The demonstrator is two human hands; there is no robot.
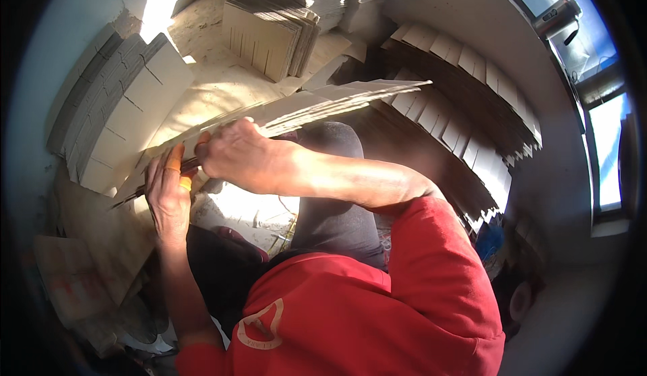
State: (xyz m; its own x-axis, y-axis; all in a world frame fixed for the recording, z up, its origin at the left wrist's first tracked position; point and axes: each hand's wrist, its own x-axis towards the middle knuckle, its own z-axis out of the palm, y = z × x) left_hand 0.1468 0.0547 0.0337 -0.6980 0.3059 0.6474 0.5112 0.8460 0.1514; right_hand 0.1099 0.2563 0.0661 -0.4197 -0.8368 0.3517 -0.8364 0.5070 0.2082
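Observation:
A long, thin stack of slotted cardboard sheets (317, 102) lies slantwise in front of me, its right end raised. My left hand (168, 188) grips the near left edge of this stack, with orange bands or tape around its fingers. Close beside it, my right hand (237, 149) is closed on the same edge, its forearm reaching across from the right. The fingertips of both hands are partly hidden behind the cardboard.
Slotted cardboard stacks stand at the left (128, 106) and at the back (266, 29). Long rows of cardboard pieces (465, 133) fill the right side by the wall. A flattened cardboard sheet (74, 275) leans at the lower left. A window (610, 153) is at the far right.

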